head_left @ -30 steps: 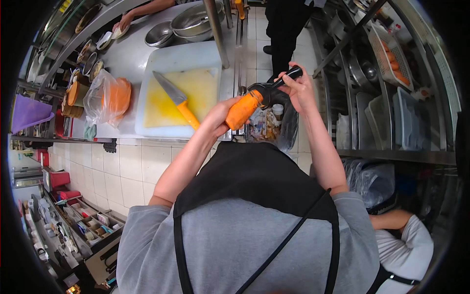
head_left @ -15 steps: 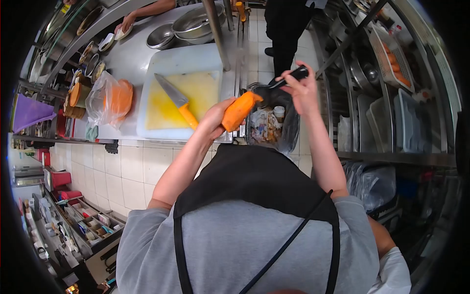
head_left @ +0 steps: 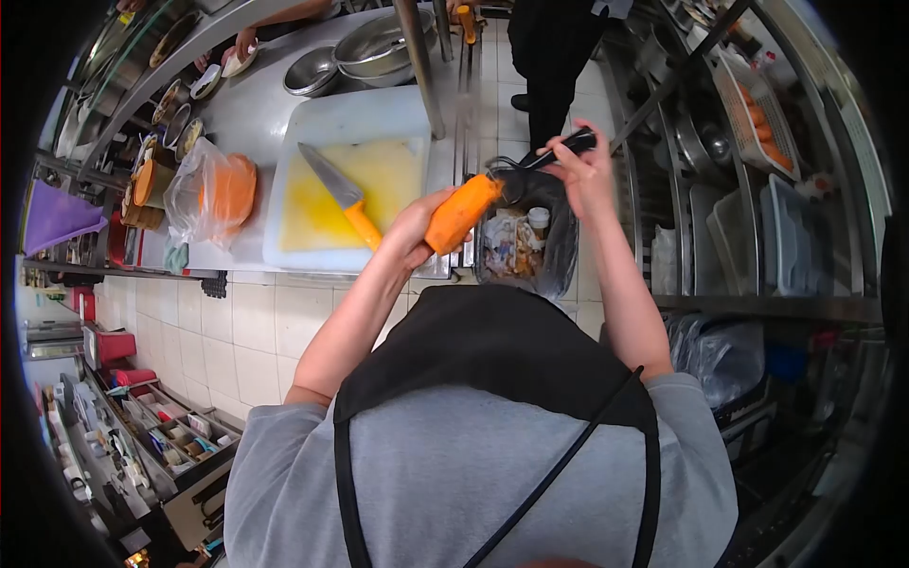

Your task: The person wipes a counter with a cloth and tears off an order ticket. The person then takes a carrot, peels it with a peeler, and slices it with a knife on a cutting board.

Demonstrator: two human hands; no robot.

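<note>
Right now the two hands are apart, each closed on something of its own. The left hand [head_left: 413, 230] is wrapped around a carrot [head_left: 460, 218], held aslant in the air just off the near right corner of the tabletop [head_left: 261, 128], its far end tipped toward the right. The right hand [head_left: 589, 172] grips the dark handle of a black peeler [head_left: 574, 143], whose head reaches to the carrot's far end; whether blade and carrot touch is too small to tell. Below them, beside the tabletop's right edge, stands a lined bin [head_left: 567, 248] with scraps and a white cup [head_left: 539, 218] inside.

A cutting board [head_left: 358, 110] lies along the tabletop's near edge, toward the right corner, its surface stained yellow. On it a knife [head_left: 330, 176] rests diagonally, tip toward the board's far left corner, orange handle near the near edge. Left of the board, near the same edge, sits a clear plastic bag [head_left: 192, 196] with something orange in it. Metal bowls [head_left: 311, 72] stand beyond the board's far edge, and farther left a co-worker's hand [head_left: 246, 42] is at a white dish [head_left: 240, 64].
</note>
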